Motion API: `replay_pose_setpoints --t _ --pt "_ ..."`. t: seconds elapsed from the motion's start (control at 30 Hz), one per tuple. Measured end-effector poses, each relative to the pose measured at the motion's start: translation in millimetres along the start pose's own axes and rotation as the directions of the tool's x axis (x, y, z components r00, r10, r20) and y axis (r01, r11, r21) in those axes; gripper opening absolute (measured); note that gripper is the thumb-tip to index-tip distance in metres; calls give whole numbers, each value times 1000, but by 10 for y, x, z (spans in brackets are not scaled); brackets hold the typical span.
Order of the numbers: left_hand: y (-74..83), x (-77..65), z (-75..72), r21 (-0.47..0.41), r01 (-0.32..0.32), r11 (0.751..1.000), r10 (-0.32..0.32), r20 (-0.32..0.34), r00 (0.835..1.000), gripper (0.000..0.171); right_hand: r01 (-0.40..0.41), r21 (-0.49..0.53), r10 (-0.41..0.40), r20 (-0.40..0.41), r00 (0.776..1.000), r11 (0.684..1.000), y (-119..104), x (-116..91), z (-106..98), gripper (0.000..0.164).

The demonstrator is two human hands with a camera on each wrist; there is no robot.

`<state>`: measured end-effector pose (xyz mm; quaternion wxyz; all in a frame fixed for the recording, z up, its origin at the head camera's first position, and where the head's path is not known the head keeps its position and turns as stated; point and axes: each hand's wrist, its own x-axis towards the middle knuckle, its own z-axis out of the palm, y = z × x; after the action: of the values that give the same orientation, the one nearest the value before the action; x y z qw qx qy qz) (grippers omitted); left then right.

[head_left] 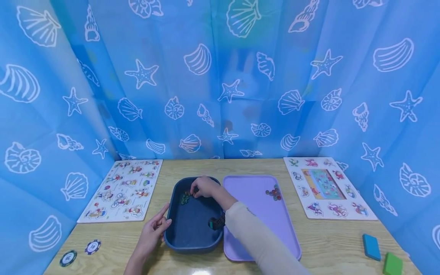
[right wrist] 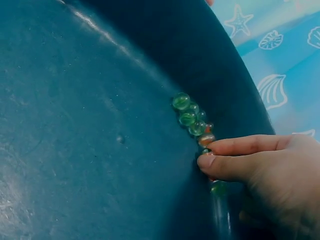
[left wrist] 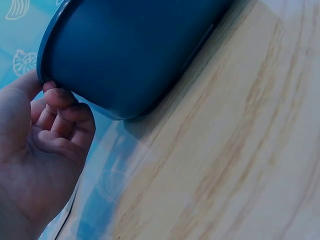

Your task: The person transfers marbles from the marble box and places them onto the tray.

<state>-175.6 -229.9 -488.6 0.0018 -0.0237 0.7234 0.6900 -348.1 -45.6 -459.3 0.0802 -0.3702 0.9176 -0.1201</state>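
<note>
A dark blue basin (head_left: 194, 229) stands on the wooden table. My left hand (head_left: 152, 231) grips the basin's left rim, fingers bent beneath it in the left wrist view. Inside the basin, my right hand (head_left: 205, 187) reaches to the far side. Its thumb and index finger pinch an orange-red marble, mostly covered by the fingertips (right wrist: 206, 161). Green glass marbles (right wrist: 187, 118) lie clustered beside these fingers against the basin wall, with an orange one (right wrist: 205, 140) among them. On the lilac tray (head_left: 245, 217) to the right, red and green marbles (head_left: 274, 193) sit together near the right edge.
A picture puzzle board (head_left: 120, 191) lies at the left, another board (head_left: 331, 189) at the right. Two poker chips (head_left: 93, 247) are at front left. A blue block (head_left: 371, 247) and a green block (head_left: 392, 264) lie front right. A shell-patterned curtain (head_left: 213, 88) hangs behind.
</note>
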Motion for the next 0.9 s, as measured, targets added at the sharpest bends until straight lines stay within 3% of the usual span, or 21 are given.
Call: replay_pose_setpoints --t 0.23,0.37,0.5,0.63,0.9 --pt "-42 -13 -1 1 -40 999 40 13 999 54 99 104 -91 -86 992 990 -84 -198 -209 13" --pt "-13 0 0 -4 -13 1000 13 6 1000 54 122 184 -92 -163 982 975 -60 -446 -441 15" --pt "3 -8 1 10 -12 1000 12 5 1000 54 105 239 -47 -234 971 965 135 -758 -549 13" --pt "10 -13 0 26 -16 1000 16 -5 1000 52 52 276 29 -281 959 960 458 -1035 -495 14" --pt "18 -11 20 23 -5 1000 5 1 1000 53 -45 263 127 -302 945 964 1027 -1477 -163 14"
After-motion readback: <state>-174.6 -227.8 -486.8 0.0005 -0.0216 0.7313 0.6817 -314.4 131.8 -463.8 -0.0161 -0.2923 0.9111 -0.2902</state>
